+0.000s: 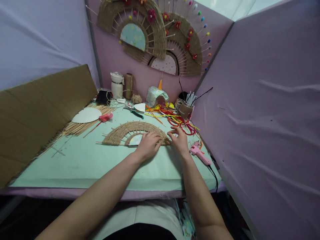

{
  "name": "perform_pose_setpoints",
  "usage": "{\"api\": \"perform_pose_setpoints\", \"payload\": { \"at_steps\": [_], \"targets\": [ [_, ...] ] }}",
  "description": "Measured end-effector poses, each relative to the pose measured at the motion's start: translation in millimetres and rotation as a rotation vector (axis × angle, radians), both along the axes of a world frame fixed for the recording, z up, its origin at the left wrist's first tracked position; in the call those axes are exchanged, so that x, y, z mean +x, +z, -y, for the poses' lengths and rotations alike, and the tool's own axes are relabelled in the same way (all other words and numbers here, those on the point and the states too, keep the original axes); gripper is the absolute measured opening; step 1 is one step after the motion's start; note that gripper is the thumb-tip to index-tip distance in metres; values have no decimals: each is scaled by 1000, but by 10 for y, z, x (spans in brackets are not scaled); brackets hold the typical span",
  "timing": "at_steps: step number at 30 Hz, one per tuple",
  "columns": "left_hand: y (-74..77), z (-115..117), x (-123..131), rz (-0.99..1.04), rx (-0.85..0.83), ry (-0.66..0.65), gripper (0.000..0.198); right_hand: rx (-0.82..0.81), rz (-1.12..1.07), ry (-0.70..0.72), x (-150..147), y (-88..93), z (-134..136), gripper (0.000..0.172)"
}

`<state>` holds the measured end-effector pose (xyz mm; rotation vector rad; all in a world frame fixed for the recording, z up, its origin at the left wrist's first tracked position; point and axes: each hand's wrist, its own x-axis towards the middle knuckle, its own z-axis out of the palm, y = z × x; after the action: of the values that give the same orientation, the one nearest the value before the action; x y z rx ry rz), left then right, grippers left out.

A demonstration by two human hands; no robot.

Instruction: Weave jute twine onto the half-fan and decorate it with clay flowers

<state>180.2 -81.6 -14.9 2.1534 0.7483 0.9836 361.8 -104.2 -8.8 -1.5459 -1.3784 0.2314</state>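
Observation:
A half-round woven twine fan point(125, 130) with thin sticks poking past its rim lies flat on the table, its straight edge toward me. A patterned pale half-disc point(135, 140) fills its centre, partly covered by my left hand. My left hand point(149, 145) lies over the fan's right half, fingers bent and close together, gripping the weave. At the fan's right end, my right hand point(179, 139) holds thumb and forefinger in a pinch; whatever is between them is too small to make out.
A pink glue gun point(200, 155) with a black cord lies right of my right hand. Behind are red-handled scissors point(188, 128), coloured strips point(156, 110), green-handled pliers point(136, 113), a twine spool point(128, 86) and a white jar point(117, 86). Cardboard point(45, 113) stands left; finished fans point(155, 36) hang behind.

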Motion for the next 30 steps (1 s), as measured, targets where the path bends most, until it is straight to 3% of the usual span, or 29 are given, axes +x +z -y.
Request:
{"api": "perform_pose_setpoints", "payload": {
  "at_steps": [5,30],
  "targets": [
    [-79,17,17,-216,136,-38,19,-68,108,-1,4,-135,-52,29],
    [-97,27,13,-251,151,-38,17,-120,254,21,-33,-202,-109,25]
  ]
}}
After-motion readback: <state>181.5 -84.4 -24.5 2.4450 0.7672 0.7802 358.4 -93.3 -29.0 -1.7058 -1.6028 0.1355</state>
